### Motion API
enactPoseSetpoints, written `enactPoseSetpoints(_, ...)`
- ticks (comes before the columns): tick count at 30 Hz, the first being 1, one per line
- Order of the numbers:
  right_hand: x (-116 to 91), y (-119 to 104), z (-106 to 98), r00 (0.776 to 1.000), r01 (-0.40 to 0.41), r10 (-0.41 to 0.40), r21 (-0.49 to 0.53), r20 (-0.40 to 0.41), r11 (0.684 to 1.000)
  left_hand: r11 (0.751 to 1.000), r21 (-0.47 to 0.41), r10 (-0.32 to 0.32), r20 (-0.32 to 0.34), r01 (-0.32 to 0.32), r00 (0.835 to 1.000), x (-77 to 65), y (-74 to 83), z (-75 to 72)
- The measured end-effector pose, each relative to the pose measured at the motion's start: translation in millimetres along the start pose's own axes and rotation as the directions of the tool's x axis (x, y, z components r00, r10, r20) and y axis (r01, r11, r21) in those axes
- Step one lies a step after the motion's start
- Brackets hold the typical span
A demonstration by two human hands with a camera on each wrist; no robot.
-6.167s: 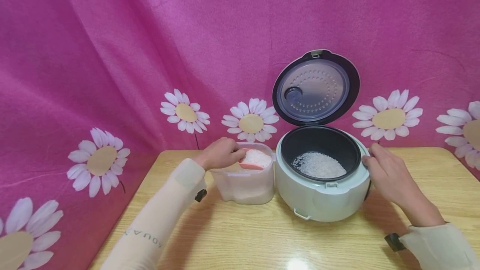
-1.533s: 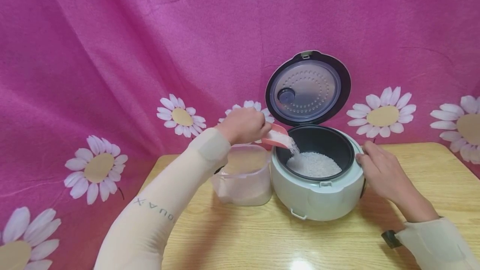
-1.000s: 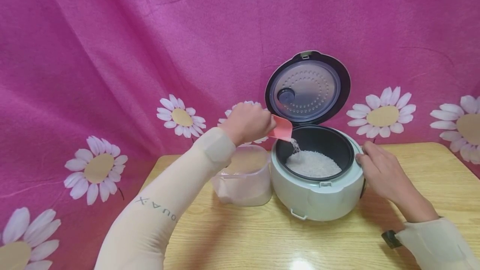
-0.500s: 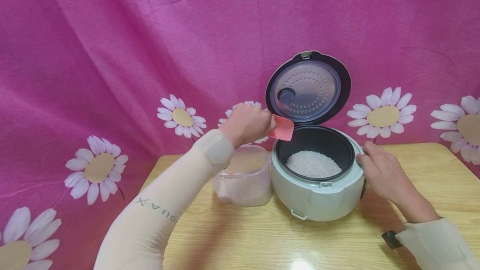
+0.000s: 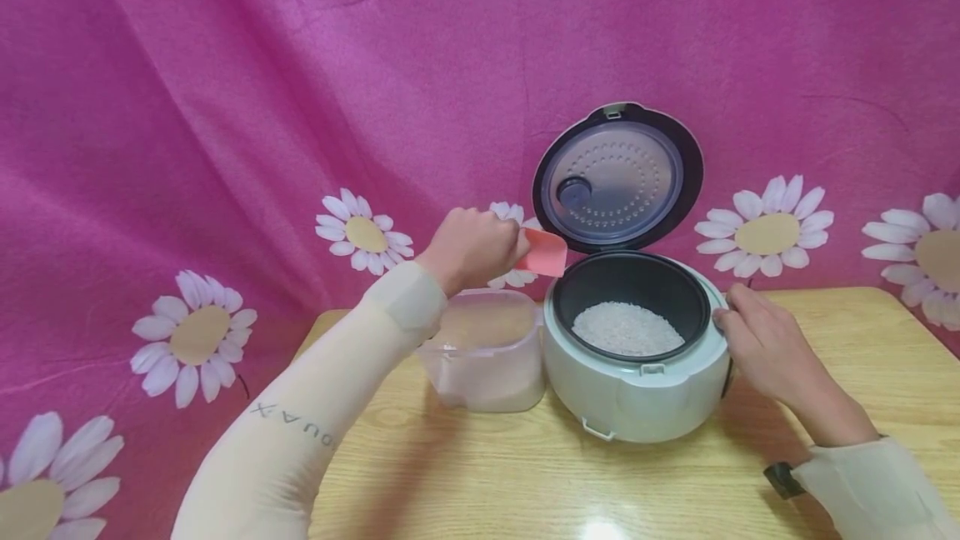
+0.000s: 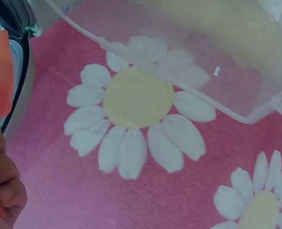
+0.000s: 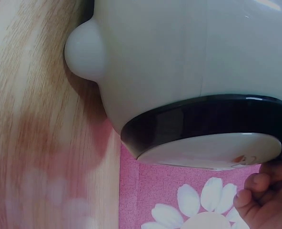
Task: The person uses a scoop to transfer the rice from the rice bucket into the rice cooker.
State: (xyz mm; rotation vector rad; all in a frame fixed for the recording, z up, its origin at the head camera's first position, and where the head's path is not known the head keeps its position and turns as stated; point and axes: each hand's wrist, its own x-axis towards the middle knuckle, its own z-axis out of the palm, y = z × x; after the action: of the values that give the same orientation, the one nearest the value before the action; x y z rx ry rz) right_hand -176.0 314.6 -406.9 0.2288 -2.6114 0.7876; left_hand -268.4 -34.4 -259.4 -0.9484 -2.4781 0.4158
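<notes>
Left hand [image 5: 474, 248] with fingers clenched round a coral plastic scoop [image 5: 544, 253], right hand [image 5: 772, 348] gripping a round pale-green rice cooker [image 5: 637, 407], near the back edge of the wooden tabletop [image 5: 510, 482]

Head view, forward and down over the desk [image 5: 510, 473]; both wrist views, close, share the rice cooker [image 5: 633, 398] and flowered cloth [image 5: 435, 90].

A pink cloth [image 5: 420, 65] covers the upper part of the frame and goes down at the left side, with soft folds at upper left. White flowers [image 5: 200, 335] with yellow centres stand on it. The wooden table [image 5: 525, 482] is pale, and a light spot [image 5: 602, 530] shines at bottom centre-right.
</notes>
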Motion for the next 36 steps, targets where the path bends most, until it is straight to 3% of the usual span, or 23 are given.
enactPoseSetpoints(16,0,0,0,1.0,0.013,-0.013,0.007,-0.005,1.0,0.992,-0.118,-0.05,-0.038,0.045,0.998,-22.2,-20.2,8.1)
enactPoseSetpoints(23,-1,0,1,1.0,0.019,-0.019,0.003,-0.015,1.0,0.985,-0.159,-0.068,-0.009,0.065,0.998,-33.8,-26.7,13.8)
enactPoseSetpoints(36,0,0,0,1.0,0.011,-0.011,0.021,-0.004,1.0,0.977,-0.208,-0.05,-0.004,0.048,0.999,-56.0,-35.4,23.1)
